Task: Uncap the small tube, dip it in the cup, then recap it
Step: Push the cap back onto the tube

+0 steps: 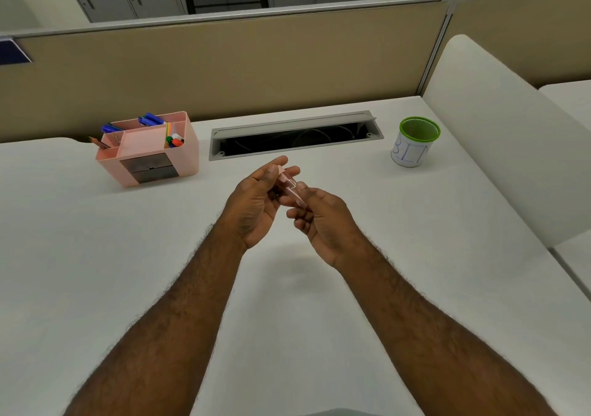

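A small clear tube (290,188) with a pale pink cap (281,169) is held above the middle of the white desk, tilted with the cap end away from me. My right hand (319,220) grips the tube's lower body between thumb and fingers. My left hand (256,204) has its thumb and fingertips at the cap end. The cap sits on the tube. A white cup (414,142) with a green rim and blue writing stands upright at the far right of the desk, well away from both hands.
A pink desk organizer (150,156) with pens and pencils stands at the far left. An open cable tray slot (295,136) lies in the desk just beyond my hands. A tan partition (224,64) backs the desk and a white divider (499,147) borders its right side.
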### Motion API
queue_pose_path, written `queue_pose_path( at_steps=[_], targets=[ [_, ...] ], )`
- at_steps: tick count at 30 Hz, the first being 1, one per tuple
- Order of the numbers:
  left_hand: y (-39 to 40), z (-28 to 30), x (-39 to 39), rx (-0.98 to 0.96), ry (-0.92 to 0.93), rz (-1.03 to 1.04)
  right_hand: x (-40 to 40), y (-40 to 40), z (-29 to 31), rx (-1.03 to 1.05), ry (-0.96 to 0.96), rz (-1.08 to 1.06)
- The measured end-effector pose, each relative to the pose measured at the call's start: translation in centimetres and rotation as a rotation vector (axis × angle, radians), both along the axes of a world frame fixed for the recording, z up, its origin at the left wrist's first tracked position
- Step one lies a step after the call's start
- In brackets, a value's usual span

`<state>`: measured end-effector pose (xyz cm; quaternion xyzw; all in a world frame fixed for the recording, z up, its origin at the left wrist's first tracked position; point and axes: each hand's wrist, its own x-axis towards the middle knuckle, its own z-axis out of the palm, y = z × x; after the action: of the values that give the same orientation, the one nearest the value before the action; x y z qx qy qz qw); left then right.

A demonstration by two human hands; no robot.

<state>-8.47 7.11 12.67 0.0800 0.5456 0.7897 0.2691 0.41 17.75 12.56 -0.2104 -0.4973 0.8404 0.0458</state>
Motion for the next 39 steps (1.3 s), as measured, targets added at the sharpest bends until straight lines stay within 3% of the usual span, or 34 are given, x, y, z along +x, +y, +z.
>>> queue_pose_path(
  at_steps=[8,14,18,20,21,26,29,32,36,38,39],
  targets=[
    [0.1,-0.2,-0.1,0.038,0.052,0.032,-0.6,-0.5,1.0,-0.118,-0.034,-0.017],
    [0.0,-0.4,0.0,0.058,0.068,0.027,-0.6,-0.8,1.7,-0.678,-0.066,0.051],
    [-0.3,-0.3,0.0,0.027,0.084,0.003,-0.8,-1.3,1.3,-0.847,-0.081,0.015],
    [-0.4,-0.1,0.0,-0.015,0.110,-0.003,-0.7,-1.4,1.1,-0.777,-0.087,0.022],
    [-0.4,0.1,-0.1,-0.032,0.118,0.004,-0.8,-1.4,1.1,-0.641,-0.089,0.035],
    [-0.1,0.7,-0.4,-0.035,0.055,0.067,-1.8,-2.0,0.5,0.799,-0.089,0.005],
    [0.0,0.6,-0.1,-0.019,0.027,0.080,-2.0,-2.2,-0.3,1.214,-0.035,-0.087],
    [-0.2,0.4,0.0,0.008,-0.002,0.089,-2.3,-2.2,-0.8,1.210,0.014,-0.139],
    [-0.5,0.6,0.1,0.012,0.030,0.081,-2.4,-2.8,0.2,0.944,0.030,-0.145],
    [-0.7,0.8,0.1,0.018,0.036,0.073,-2.4,-3.0,0.8,0.620,-0.016,-0.086],
    [-0.8,0.8,0.0,0.014,0.039,0.065,-2.3,-3.1,1.1,0.361,-0.029,-0.040]
  ],
)
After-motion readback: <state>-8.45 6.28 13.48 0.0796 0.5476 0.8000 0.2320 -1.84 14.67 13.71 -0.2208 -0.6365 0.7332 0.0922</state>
